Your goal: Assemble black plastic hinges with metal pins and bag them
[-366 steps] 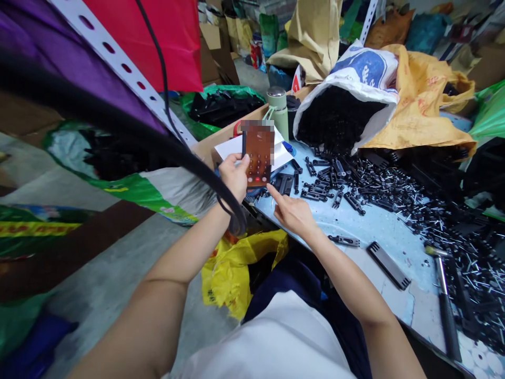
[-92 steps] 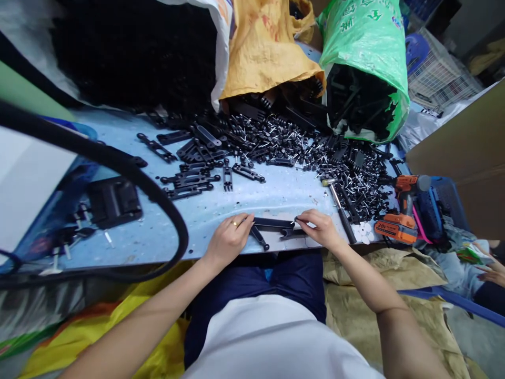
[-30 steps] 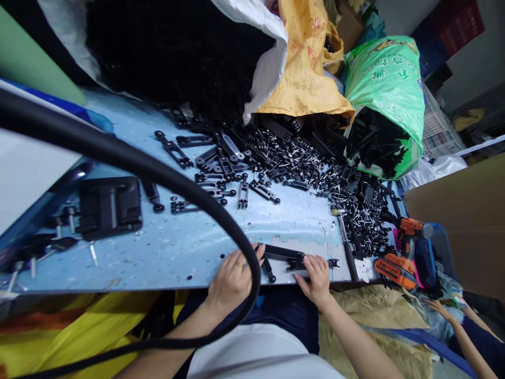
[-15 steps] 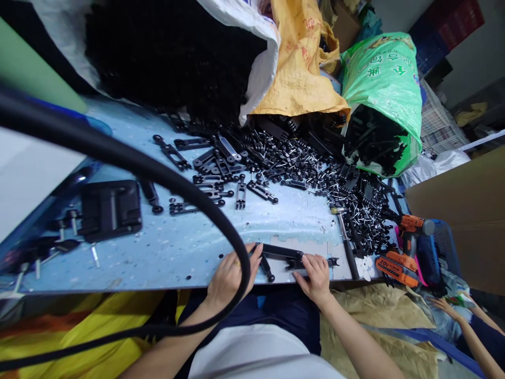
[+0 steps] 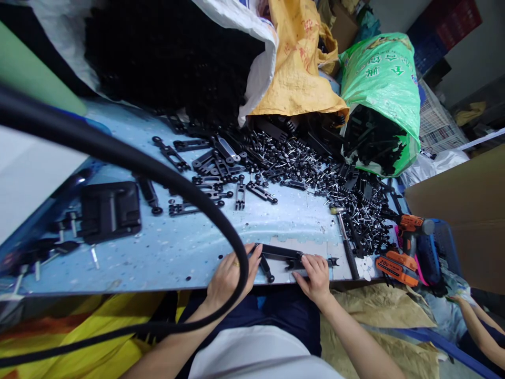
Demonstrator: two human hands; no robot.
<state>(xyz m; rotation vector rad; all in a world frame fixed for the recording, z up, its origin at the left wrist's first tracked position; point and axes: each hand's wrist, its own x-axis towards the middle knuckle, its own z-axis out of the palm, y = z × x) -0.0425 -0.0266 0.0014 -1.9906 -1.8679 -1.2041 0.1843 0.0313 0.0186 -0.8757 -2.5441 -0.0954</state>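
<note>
A black jointed plastic arm lies low over the table's front edge, held between both my hands. My left hand grips its left end, with the fingertips closed at the joint. A short link with a ball-shaped end hangs down from that joint. At the other end my right hand is closed on the joint, thumb below and fingers on top. A forked black piece sticks out to the right of those fingers. Part of the left hand is hidden behind a black cable.
Right of my hands lie a hammer and an orange cordless drill. Behind are loose black links and a heap of screw knobs. A green bag spills black parts. Another person's arm shows at lower right.
Both my hands and the jointed arm look almost unmoved. The other person's arms at the right edge have shifted slightly to the right.
</note>
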